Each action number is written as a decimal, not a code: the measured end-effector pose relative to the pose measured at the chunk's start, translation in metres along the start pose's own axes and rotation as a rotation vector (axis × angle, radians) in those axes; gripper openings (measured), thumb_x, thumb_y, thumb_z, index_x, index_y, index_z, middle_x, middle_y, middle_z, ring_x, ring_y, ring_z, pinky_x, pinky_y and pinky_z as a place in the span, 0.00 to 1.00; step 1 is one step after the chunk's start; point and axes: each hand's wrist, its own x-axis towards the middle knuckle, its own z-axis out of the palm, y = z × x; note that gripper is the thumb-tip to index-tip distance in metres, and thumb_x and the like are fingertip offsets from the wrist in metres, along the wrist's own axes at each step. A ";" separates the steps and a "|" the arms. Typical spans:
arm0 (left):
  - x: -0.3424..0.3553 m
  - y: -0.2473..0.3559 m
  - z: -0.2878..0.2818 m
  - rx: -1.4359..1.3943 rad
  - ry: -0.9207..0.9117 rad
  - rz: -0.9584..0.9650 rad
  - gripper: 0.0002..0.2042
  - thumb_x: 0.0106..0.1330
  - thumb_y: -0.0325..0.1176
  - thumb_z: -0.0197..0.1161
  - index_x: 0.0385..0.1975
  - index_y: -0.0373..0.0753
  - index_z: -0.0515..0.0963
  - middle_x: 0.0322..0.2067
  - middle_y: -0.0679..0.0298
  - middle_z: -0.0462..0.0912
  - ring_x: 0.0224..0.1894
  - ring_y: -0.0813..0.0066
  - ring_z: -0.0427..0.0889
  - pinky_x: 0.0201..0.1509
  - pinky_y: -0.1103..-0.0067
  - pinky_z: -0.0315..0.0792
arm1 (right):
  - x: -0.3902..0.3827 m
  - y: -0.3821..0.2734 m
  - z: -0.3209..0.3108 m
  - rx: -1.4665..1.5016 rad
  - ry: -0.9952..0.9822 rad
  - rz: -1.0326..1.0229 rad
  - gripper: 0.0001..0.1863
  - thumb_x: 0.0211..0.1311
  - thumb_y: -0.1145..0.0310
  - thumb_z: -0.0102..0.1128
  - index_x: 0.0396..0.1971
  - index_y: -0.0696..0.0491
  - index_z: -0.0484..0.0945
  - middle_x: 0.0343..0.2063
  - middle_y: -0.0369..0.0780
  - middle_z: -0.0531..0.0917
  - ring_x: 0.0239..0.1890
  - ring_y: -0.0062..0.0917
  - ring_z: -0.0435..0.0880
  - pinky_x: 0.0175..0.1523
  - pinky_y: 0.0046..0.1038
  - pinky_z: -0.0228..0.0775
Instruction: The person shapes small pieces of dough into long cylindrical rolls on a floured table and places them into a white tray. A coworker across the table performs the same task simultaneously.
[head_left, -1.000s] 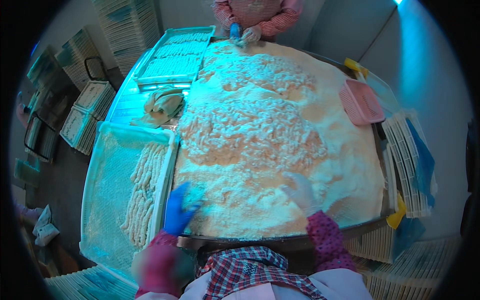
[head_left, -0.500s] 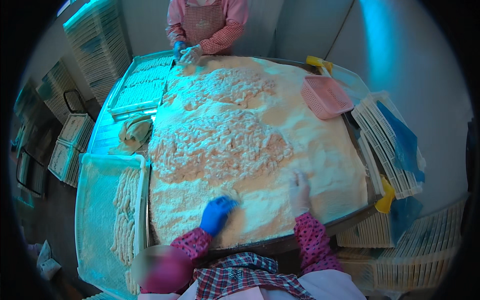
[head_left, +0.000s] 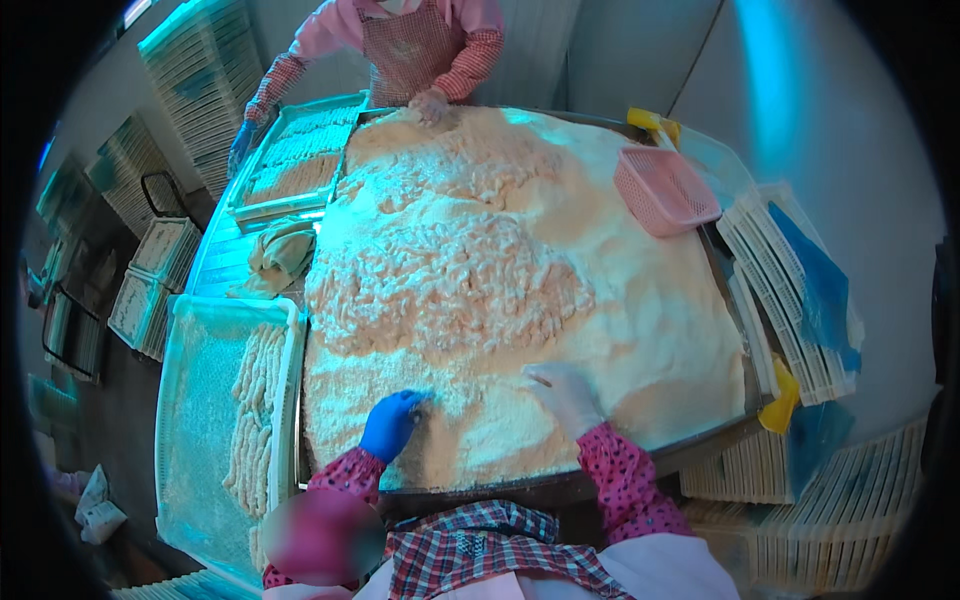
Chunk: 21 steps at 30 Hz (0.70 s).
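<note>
The pale crumbs (head_left: 660, 390) lie all around and under both hands, perhaps so there is plenty close by to coat things with. A heap of soft strips (head_left: 450, 290) sits just past the fingertips, near the middle, maybe so that either hand can get to it. To the left of the left hand (head_left: 390, 426) is a white tray (head_left: 195, 400). Long coated strips (head_left: 252, 420) lie side by side along the edge nearest that hand, which may keep them neat and save room. A pink basket (head_left: 665, 190) is well past the right hand (head_left: 566, 397), off to the right, likely out of the way. A crumpled cloth (head_left: 280, 255) lies beyond the white tray.

The left hand, in a blue glove, has its fingers curled in close, low over the crumbs. Its grip looks narrow, but one cannot tell if anything is inside. The right hand, in a see-through whitish glove, is loose, with its fingers partly spread and pointing in toward the left. No strip shows in it. Its fingertips are at the crumbs, but whether they touch is hard to tell.
</note>
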 end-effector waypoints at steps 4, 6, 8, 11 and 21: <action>-0.014 -0.003 0.027 -0.718 0.328 -0.182 0.12 0.62 0.29 0.56 0.45 0.40 0.74 0.39 0.62 0.79 0.39 0.68 0.78 0.45 0.75 0.72 | -0.009 -0.029 0.013 -0.362 0.109 -0.258 0.16 0.55 0.71 0.57 0.46 0.52 0.77 0.41 0.42 0.81 0.46 0.31 0.79 0.50 0.29 0.69; 0.002 0.015 0.015 -1.092 0.328 -0.381 0.11 0.65 0.32 0.54 0.46 0.38 0.72 0.40 0.62 0.79 0.40 0.70 0.77 0.48 0.76 0.71 | 0.002 -0.036 0.020 -0.556 0.016 -0.272 0.16 0.56 0.71 0.57 0.46 0.53 0.77 0.41 0.41 0.81 0.44 0.28 0.80 0.48 0.27 0.71; -0.002 0.002 0.044 -1.636 0.306 -0.304 0.13 0.67 0.35 0.52 0.48 0.39 0.70 0.44 0.59 0.77 0.44 0.68 0.76 0.50 0.75 0.69 | 0.005 -0.018 0.033 -0.026 0.103 -0.083 0.16 0.57 0.70 0.57 0.46 0.53 0.76 0.43 0.40 0.81 0.41 0.24 0.81 0.45 0.25 0.71; 0.002 0.028 0.060 -2.058 0.252 -0.384 0.17 0.69 0.40 0.47 0.53 0.39 0.64 0.57 0.55 0.66 0.58 0.60 0.66 0.62 0.65 0.60 | 0.006 -0.052 0.034 0.801 0.128 0.189 0.15 0.59 0.69 0.56 0.46 0.54 0.76 0.46 0.39 0.79 0.39 0.21 0.80 0.44 0.23 0.71; 0.017 0.074 0.044 -2.323 0.317 -0.406 0.32 0.67 0.49 0.46 0.66 0.44 0.46 0.64 0.57 0.54 0.64 0.60 0.56 0.67 0.65 0.51 | -0.056 -0.118 0.049 0.134 0.226 -0.473 0.20 0.65 0.58 0.44 0.51 0.53 0.73 0.50 0.45 0.76 0.52 0.38 0.75 0.53 0.33 0.68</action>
